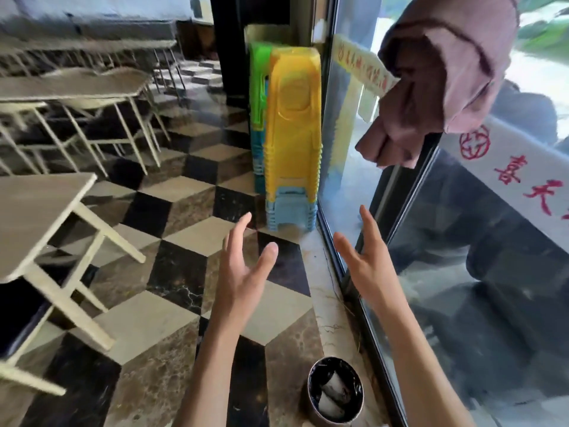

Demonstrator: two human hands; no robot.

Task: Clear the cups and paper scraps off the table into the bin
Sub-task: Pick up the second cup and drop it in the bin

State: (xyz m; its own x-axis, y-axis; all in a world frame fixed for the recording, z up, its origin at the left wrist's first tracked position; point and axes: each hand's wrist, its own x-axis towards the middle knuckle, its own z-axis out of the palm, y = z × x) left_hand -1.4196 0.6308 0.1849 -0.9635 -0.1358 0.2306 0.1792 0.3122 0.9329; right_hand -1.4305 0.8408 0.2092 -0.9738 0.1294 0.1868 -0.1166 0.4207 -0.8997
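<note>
Nearest table [37, 217] lying well left of the fingers, top bare where visible; left hand [243, 272] and right hand [366, 260] both hovering spread wide, holding nothing. Bin [335, 392] sitting below the right wrist, against the glass door [462, 288], two cups [331, 396] already inside. Likely between loads: next move calls for turning left across open floor, minding table edges.

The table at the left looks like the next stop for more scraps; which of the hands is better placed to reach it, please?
Probably the left hand: it is open, empty and nearer the table than the right hand, which is by the glass.
</note>
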